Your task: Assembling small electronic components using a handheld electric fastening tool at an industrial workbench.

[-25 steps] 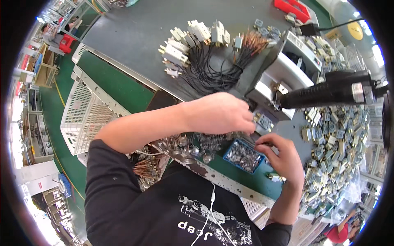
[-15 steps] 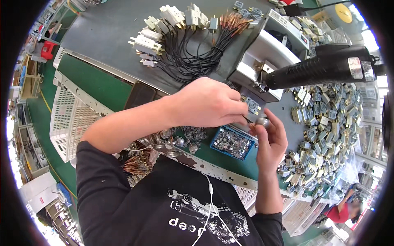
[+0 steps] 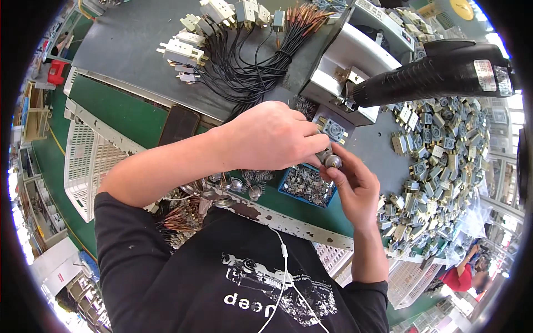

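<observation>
White label [image 3: 484, 75] on black tool [image 3: 438, 72]

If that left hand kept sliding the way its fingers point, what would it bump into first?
The left hand points rightward, its fingertips already on the small round metal part that the right hand also pinches. Beyond lies the pile of grey components, though depth is unclear.

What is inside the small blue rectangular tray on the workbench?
The small blue rectangular tray holds a heap of small grey metal parts. Its upper edge is covered by the left hand, so contents there stay unseen.
</observation>
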Demonstrator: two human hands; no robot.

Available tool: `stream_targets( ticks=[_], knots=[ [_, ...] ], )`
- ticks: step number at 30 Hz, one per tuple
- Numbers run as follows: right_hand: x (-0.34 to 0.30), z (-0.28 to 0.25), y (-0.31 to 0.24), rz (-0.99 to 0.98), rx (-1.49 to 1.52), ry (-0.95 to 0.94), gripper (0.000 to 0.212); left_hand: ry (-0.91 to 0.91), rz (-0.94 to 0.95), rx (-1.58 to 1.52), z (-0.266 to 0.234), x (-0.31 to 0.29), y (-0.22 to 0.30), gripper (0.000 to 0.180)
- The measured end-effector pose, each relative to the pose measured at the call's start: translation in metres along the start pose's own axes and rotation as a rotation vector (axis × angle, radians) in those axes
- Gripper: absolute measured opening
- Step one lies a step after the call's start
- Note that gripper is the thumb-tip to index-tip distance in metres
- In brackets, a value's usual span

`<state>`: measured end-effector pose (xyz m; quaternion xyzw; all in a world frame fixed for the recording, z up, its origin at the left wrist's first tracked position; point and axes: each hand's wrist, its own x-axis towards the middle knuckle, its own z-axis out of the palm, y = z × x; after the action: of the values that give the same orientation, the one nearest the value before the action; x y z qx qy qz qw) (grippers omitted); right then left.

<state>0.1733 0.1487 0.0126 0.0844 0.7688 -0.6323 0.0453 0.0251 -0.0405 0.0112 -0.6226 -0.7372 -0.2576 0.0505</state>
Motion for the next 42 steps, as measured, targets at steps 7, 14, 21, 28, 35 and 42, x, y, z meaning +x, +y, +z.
stream_targets(
  ticks=[7,14,21,28,35,42],
  knots=[
    [0.003,-0.012,0.009,-0.130,-0.221,-0.106,0.041,-0.123,0.079,0.038,-0.002,0.001,-0.003,0.027],
    [0.002,-0.040,-0.014,-0.218,-0.242,0.161,0.036,-0.234,0.042,-0.150,-0.021,0.009,-0.001,0.027],
    [0.035,-0.059,-0.059,-0.786,-0.168,0.515,0.046,-0.268,-0.259,-0.290,-0.015,0.045,-0.025,0.033],
    [0.064,-0.059,-0.083,-1.006,-0.137,0.674,0.062,-0.454,-0.264,-0.153,0.010,0.042,-0.036,0.035],
    [0.105,-0.037,-0.104,-0.791,0.047,0.393,0.064,-0.425,-0.262,-0.142,0.015,0.040,-0.037,0.029],
    [0.055,-0.063,-0.129,-0.765,0.285,0.264,0.047,-0.396,-0.227,-0.085,0.015,0.041,-0.029,0.026]
  ],
)
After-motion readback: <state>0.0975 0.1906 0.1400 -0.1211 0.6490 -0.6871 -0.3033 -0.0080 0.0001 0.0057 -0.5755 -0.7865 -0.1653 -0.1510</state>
